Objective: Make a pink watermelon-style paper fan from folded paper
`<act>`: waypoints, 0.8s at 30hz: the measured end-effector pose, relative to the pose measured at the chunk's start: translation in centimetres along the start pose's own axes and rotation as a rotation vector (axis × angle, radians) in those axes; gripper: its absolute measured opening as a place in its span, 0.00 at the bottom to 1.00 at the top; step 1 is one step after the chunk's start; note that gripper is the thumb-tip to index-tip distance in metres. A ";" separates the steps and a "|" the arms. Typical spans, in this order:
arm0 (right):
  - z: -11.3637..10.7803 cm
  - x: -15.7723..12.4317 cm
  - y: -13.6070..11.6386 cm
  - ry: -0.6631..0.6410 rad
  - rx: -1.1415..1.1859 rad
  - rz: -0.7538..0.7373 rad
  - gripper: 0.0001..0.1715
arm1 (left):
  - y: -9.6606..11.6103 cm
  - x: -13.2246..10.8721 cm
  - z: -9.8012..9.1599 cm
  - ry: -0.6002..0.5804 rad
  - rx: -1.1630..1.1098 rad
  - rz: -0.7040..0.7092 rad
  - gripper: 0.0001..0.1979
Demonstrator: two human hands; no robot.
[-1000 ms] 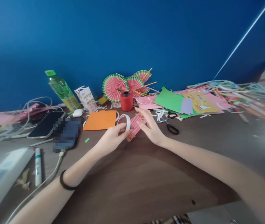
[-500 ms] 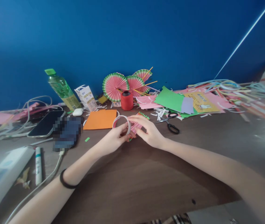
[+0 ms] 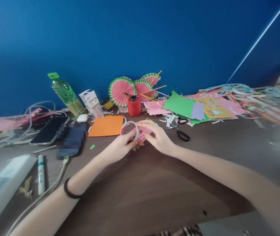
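Now the left hand [image 3: 120, 148] is closing its fingers around a white tape roll [image 3: 130, 124] and holding it upright just above the table [image 3: 140, 190]. Close beside it, the right hand [image 3: 160, 140] is pinching a pleated pink paper [image 3: 145, 131] with bent fingers; the paper is lying on the table between both hands. Just behind, an orange sheet [image 3: 106, 126] is lying flat, a red thread spool [image 3: 134, 106] is standing farther back, and black scissors [image 3: 182, 132] are resting near the right hand.

We've got a matt wood-grain tabletop [image 3: 140, 196], pleated pink paper [image 3: 143, 131], a glossy white tape ring [image 3: 130, 126], and a clear plastic bottle [image 3: 66, 95].
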State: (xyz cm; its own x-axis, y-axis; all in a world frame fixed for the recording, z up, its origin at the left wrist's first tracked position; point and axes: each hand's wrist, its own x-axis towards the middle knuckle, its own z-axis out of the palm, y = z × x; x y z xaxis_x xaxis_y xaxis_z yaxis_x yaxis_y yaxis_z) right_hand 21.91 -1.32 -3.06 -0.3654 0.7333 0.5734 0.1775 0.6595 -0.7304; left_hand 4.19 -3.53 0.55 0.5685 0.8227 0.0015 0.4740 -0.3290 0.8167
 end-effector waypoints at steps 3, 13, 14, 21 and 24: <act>-0.1 0.0 -0.1 0.008 -0.006 0.005 0.15 | 0.0 0.0 -0.1 0.003 0.032 -0.017 0.09; 0.1 0.1 -0.2 0.082 0.133 0.156 0.06 | 0.1 0.0 -0.4 0.100 0.327 -0.095 0.14; 0.0 0.1 -0.2 0.083 0.128 0.161 0.06 | 0.1 0.0 -0.4 0.122 0.376 -0.103 0.15; 0.1 0.0 -0.9 0.021 0.211 0.223 0.07 | -0.3 0.2 -1.2 0.174 0.580 -0.145 0.15; 0.2 0.0 -0.9 -0.009 0.237 0.242 0.07 | -0.5 0.2 -1.6 0.166 0.593 -0.150 0.16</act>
State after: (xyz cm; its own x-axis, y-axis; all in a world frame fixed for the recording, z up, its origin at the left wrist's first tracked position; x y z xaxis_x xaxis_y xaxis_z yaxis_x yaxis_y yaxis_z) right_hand 21.57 -1.92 -2.45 -0.3472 0.8615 0.3704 0.0434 0.4093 -0.9113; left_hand 2.99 -2.42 1.05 0.3777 0.9251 0.0407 0.8593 -0.3665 0.3567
